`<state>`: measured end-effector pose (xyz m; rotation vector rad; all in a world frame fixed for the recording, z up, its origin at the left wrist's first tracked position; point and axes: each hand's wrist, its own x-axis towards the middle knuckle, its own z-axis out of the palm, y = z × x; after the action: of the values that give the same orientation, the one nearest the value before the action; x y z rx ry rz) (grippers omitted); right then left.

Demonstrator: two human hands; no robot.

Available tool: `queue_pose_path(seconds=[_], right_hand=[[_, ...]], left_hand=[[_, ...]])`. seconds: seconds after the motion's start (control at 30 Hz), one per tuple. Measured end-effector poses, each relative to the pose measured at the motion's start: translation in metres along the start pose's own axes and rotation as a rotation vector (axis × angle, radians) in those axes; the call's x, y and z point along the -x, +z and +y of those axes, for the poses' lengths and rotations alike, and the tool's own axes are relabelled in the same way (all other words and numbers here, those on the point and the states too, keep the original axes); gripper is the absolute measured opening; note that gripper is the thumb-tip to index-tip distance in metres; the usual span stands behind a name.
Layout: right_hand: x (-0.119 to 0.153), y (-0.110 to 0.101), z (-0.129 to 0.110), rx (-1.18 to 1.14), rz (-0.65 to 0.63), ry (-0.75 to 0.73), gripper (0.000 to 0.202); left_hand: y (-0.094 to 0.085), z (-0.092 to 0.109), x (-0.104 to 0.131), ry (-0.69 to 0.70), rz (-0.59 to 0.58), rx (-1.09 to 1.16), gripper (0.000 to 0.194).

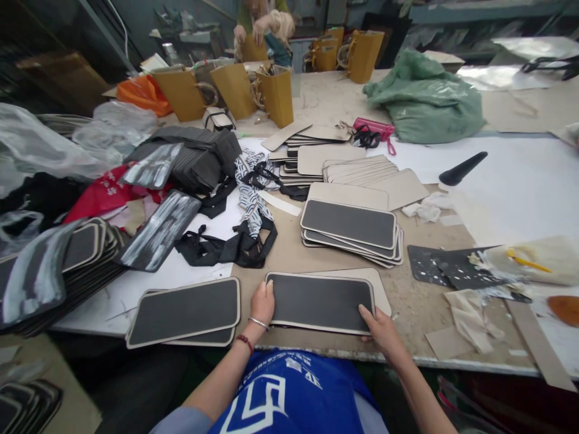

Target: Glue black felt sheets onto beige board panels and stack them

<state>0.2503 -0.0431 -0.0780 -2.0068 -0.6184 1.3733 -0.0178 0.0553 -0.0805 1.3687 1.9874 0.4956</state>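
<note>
Both my hands grip one flat dark grey panel with a beige rim point(316, 304) at the front of the table. My left hand point(262, 304) pinches its left end, thumb on top. On its right end, my right hand point(379, 322) has the thumb on top and the fingers underneath. A plain beige panel point(379, 283) lies partly beneath it. To the left rest two similar rimmed panels point(185, 310), one overlapping the other. Behind the held panel stands a stack of rimmed panels point(348, 224).
Plain beige panels point(362, 172) are piled farther back. Black fabric strips point(230, 247) and glue-smeared panels point(158, 232) lie left. On the right are a dark long-handled tool point(464, 169) and a stained dark sheet point(446, 265). A person point(265, 27) handles mustard-coloured bags point(275, 96) at the back.
</note>
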Motion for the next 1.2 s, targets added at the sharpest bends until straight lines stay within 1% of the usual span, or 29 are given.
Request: queue_pose_path(seconds=[0.23,0.37,0.47,0.53,0.6,0.7,0.77,0.83,0.9,0.97,1.03,1.1,1.2], right_hand=[[0.002,-0.001,-0.003,0.029,-0.005,-0.005,0.046],[0.003,0.0,-0.004,0.005,0.001,-0.004,0.046],[0.003,-0.001,-0.005,-0.021,-0.032,0.014,0.045],[0.002,-0.003,-0.005,-0.036,-0.065,0.012,0.046],[0.002,-0.006,-0.004,-0.05,-0.087,-0.029,0.047],[0.005,-0.01,-0.006,-0.11,-0.116,-0.094,0.046],[0.008,-0.012,-0.009,-0.187,-0.142,-0.055,0.046],[0.013,-0.013,-0.012,-0.249,-0.166,0.011,0.045],[0.015,-0.011,-0.013,-0.267,-0.175,0.035,0.044],[0.015,-0.009,-0.012,-0.258,-0.153,0.021,0.043],[0.014,-0.005,-0.009,-0.24,-0.097,0.011,0.043],[0.012,-0.003,-0.006,-0.216,-0.043,0.004,0.043],[0.01,-0.001,-0.002,-0.202,-0.008,-0.007,0.044]], left_hand=[[0.001,0.0,0.002,-0.001,0.004,0.055,0.026],[-0.001,-0.004,-0.002,-0.013,-0.041,0.133,0.027],[-0.007,-0.005,-0.007,-0.006,-0.138,0.237,0.028],[-0.013,-0.006,-0.009,-0.007,-0.209,0.303,0.034],[-0.018,-0.007,-0.01,-0.072,-0.321,0.447,0.039],[-0.023,-0.008,-0.008,-0.219,-0.499,0.724,0.033],[-0.024,-0.01,-0.006,-0.254,-0.541,0.789,0.034],[-0.023,-0.012,-0.005,-0.245,-0.54,0.778,0.036],[-0.021,-0.014,-0.004,-0.219,-0.517,0.742,0.035],[-0.017,-0.017,-0.003,-0.151,-0.419,0.605,0.031],[-0.014,-0.017,-0.002,-0.08,-0.28,0.427,0.029],[-0.011,-0.015,0.001,-0.043,-0.171,0.307,0.028],[-0.011,-0.01,0.007,-0.027,-0.101,0.215,0.028]])
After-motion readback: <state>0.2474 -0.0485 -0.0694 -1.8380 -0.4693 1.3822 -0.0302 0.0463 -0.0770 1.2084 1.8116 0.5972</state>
